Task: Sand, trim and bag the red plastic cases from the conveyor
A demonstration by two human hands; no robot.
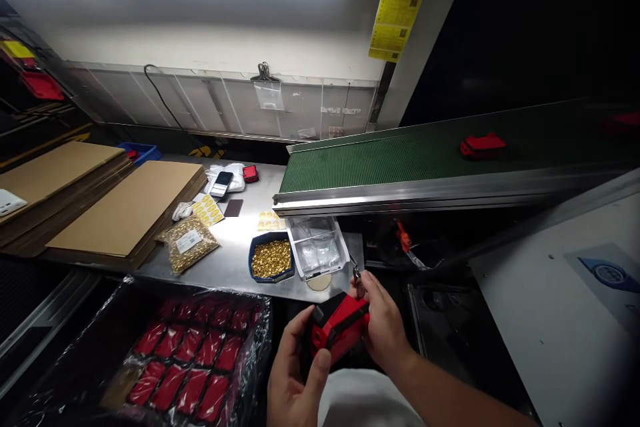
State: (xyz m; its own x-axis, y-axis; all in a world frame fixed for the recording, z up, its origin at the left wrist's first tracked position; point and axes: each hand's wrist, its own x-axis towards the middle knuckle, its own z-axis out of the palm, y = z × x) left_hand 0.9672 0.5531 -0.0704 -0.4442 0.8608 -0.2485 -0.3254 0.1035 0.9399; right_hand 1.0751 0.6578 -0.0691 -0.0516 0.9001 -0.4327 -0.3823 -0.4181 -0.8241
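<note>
Both hands hold a red-and-black device in the air, near of the counter edge: left hand fingers closed round its near-left end, right hand fingers wrapped over its far-right end, pinching a small metal piece. Its long axis runs near-left to far-right, tilted up to the right. On the counter: blue tray of brass parts, clear bag tray; left near, crate of red units; one red unit on green conveyor.

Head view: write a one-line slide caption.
Both hands, left hand and right hand, hold a red device below a steel table and green conveyor.
</note>
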